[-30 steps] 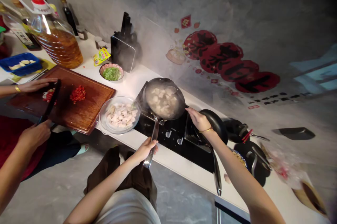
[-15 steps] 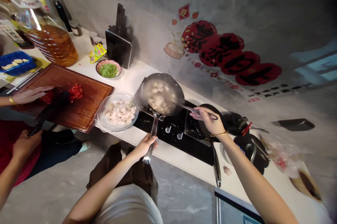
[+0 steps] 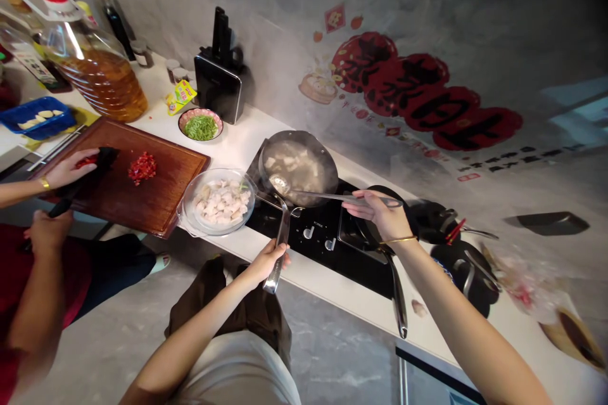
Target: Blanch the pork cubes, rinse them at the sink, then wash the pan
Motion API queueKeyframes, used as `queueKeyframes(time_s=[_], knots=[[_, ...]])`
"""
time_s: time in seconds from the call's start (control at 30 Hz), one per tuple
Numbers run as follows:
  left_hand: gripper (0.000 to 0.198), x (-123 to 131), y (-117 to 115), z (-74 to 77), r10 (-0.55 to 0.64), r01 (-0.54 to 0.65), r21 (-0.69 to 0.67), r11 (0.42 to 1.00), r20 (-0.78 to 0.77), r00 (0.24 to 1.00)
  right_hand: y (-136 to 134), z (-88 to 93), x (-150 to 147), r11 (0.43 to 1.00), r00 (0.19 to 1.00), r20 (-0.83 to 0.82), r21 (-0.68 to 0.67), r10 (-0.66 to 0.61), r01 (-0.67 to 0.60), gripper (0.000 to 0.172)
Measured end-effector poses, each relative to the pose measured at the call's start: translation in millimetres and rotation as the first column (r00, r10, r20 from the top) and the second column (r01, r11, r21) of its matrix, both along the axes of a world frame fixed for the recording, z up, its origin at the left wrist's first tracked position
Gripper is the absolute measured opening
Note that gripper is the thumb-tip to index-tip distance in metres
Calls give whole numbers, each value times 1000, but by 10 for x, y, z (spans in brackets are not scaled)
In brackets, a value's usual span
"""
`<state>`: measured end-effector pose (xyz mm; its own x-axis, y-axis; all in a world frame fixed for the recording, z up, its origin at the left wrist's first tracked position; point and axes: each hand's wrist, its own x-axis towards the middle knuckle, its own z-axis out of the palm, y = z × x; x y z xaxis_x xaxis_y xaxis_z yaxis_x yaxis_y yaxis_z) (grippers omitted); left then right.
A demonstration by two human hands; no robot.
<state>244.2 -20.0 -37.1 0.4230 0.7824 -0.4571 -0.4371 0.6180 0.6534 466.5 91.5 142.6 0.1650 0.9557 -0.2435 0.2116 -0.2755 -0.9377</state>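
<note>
My left hand (image 3: 270, 260) is wrapped round the metal handle of a wok (image 3: 329, 170) on the stove. Cloudy liquid with pale chunks fills the wok, and steam rises from it. In my right hand (image 3: 377, 212) is the long handle of a slotted ladle (image 3: 327, 196). Its perforated head rests in the liquid at the wok's near left side. A glass bowl (image 3: 184, 205) of pale, pinkish-white pieces stands just left of the wok, close to the counter's front edge.
At the left a co-worker's hands hold a black knife (image 3: 88, 177) on a wooden cutting board (image 3: 161, 205) with chopped red peppers (image 3: 142, 168). Behind stand a bowl of chopped greens (image 3: 200, 128), a knife block (image 3: 218, 85) and an oil jug (image 3: 95, 75). Another pan (image 3: 399, 291) sits right.
The ladle's head has shifted from the middle of the wok towards its near left side, its handle now lying flatter. The co-worker's knife has moved left, away from the chopped peppers.
</note>
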Motion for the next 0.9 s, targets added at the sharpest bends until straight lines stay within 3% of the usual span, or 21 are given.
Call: queueKeyframes(time_s=[0.17, 0.47, 0.67, 0.9], knots=[[48, -2, 4, 25, -6, 6, 16, 1000, -20, 1000, 82, -20, 134, 982, 980, -79, -54, -185, 181, 15], [47, -19, 16, 42, -16, 17, 31, 999, -9, 1000, 140, 246, 152, 938, 929, -145, 16, -342, 347, 19], [49, -34, 36, 123, -21, 21, 8, 1000, -21, 1000, 150, 315, 149, 925, 918, -136, 34, -371, 379, 21], [49, -40, 60, 199, -15, 15, -22, 1000, 18, 1000, 49, 457, 38, 943, 945, -143, 119, -293, 311, 9]])
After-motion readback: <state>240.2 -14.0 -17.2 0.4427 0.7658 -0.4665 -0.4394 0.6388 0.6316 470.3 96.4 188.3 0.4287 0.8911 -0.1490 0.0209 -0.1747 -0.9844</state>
